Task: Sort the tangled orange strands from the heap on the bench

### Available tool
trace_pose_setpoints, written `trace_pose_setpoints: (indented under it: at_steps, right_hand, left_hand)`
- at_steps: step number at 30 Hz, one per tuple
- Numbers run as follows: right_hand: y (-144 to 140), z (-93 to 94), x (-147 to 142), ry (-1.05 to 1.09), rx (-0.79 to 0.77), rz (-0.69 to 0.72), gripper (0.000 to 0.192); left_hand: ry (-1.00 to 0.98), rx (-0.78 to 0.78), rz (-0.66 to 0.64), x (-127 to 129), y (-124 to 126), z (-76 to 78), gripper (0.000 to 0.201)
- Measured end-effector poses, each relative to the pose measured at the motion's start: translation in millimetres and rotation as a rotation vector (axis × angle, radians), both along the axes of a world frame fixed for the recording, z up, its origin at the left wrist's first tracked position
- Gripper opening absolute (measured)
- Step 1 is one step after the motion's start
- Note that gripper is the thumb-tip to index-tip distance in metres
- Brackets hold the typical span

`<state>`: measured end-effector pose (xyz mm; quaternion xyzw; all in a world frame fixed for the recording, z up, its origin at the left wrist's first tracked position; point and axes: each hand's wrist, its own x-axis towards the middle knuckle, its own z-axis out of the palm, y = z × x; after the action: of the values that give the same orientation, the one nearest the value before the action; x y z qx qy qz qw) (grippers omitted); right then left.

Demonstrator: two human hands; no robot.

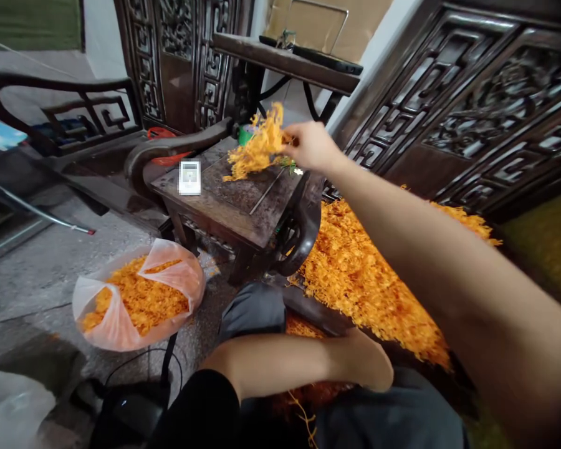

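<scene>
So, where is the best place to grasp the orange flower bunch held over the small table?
Probably at the green stem end, where the right hand pinches the orange flower bunch now, coming from the right. The fluffy sprays fan out leftward and look too loose to grip.

The bunch of flowers (258, 148) pinched in the right hand (312, 146) is bright orange-yellow with a bit of green stem showing, the same orange as the big heap of petals (369, 274) spread on the floor and the loose ones filling the pale, see-through pinkish plastic bag (138, 296). The little wooden table (234, 206) is dark brown with a dull, worn top, and the carved screens (486, 106) behind it are near-black brown, cut with fretwork and scroll patterns. The left hand (367, 365) rests over dark grey trousers (397, 411), beside a black sleeve (206, 405), and the concrete floor (37, 274) is mottled grey.
</scene>
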<state>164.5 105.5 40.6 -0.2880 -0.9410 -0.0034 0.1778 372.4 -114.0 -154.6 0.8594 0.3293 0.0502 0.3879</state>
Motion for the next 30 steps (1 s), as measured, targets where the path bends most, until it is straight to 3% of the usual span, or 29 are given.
trace_pose_setpoints:
  at_steps: [3, 5, 6, 8, 9, 10, 12, 13, 14, 16, 18, 20, 23, 27, 30]
  right_hand:
    - [-3.5, 40.7, 10.1, 0.1, -0.005, 0.003, 0.019]
    - [-7.3, 60.2, 15.5, 0.139, 0.016, 0.014, 0.02]
    - [-8.9, 67.0, 17.6, 0.151, 0.027, 0.009, 0.02]
    - [-11.4, 75.1, 21.2, 0.176, 0.038, -0.026, 0.022]
    - [-12.8, 76.7, 22.6, 0.193, 0.038, -0.044, 0.023]
    - [-14.7, 76.8, 24.0, 0.211, 0.033, -0.054, 0.022]
    - [-21.2, 73.6, 26.3, 0.254, -0.001, -0.046, 0.019]
    - [-26.1, 70.7, 27.4, 0.276, -0.033, -0.033, 0.018]
    - [-32.2, 67.3, 28.5, 0.291, -0.072, -0.01, 0.017]
    - [-46.8, 59.8, 31.1, 0.303, -0.145, 0.049, 0.019]
    - [-62.1, 52.9, 35.6, 0.274, -0.196, 0.109, 0.018]
    - [-74.4, 46.9, 43.3, 0.238, -0.201, 0.115, 0.017]
    - [-81.6, 37.8, 61.1, 0.165, -0.089, -0.019, 0.019]
    - [-72.0, 29.2, 90.1, 0.067, 0.096, -0.188, 0.021]
    - [-57.4, 34.6, 115.6, 0.191, 0.079, -0.335, 0.025]
  left_hand:
    - [0.119, -0.173, -0.294, -4.5, 6.1, 30.5, 0.042]
    - [0.127, -0.31, -0.474, -21.4, 6.6, 56.4, 0.046]
    - [0.095, -0.327, -0.49, -38.3, 5.1, 70.9, 0.05]
    - [-0.029, -0.201, -0.353, -90.9, -1.8, 102.0, 0.05]
    - [-0.113, -0.105, -0.234, -124.8, -6.4, 117.9, 0.046]
    - [-0.255, 0.014, -0.012, -161.1, -10.7, 133.4, 0.043]
    - [-0.56, 0.276, 0.668, -231.2, -14.1, 159.7, 0.037]
    - [-0.623, 0.425, 0.968, -260.4, -11.0, 168.9, 0.04]
    - [-0.596, 0.556, 1.191, -283.7, -3.9, 174.7, 0.051]
    - [-0.385, 0.738, 1.465, -311.9, 21.1, 176.3, 0.086]
    - [-0.185, 0.838, 1.501, -320.5, 52.3, 167.1, 0.103]
    - [-0.133, 0.877, 1.447, -320.6, 78.4, 153.3, 0.09]
    - [-0.082, 0.898, 1.393, -324.0, 96.1, 139.1, 0.066]
    - [0.132, 0.974, 1.283, -344.1, 97.6, 143.0, 0.055]
    - [0.28, 0.91, 1.276, -363.6, 98.4, 148.6, 0.05]
